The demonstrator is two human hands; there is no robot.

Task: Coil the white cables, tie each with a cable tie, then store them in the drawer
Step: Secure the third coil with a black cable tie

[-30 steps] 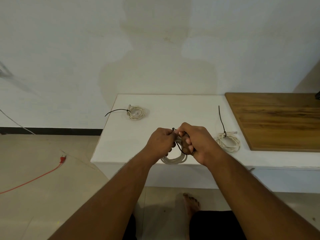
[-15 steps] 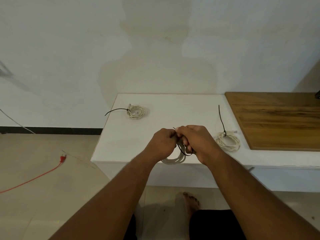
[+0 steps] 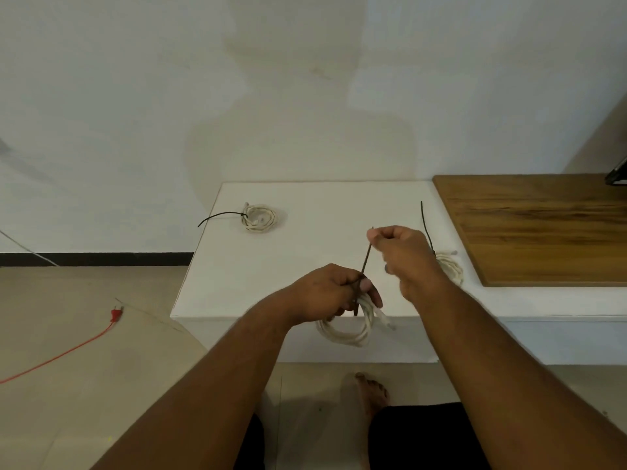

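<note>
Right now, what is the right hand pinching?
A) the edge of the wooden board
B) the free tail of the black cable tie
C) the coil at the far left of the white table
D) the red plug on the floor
B: the right hand pinches the black cable tie tail, drawn up from the coil the left hand grips.

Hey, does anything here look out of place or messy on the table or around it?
Mostly tidy. The two tied coils, far-left coil and right coil, have long untrimmed tie tails sticking out. On the floor, a red cable trails loose at left. The left hand holds the third coil while the right hand pulls its tie.
</note>
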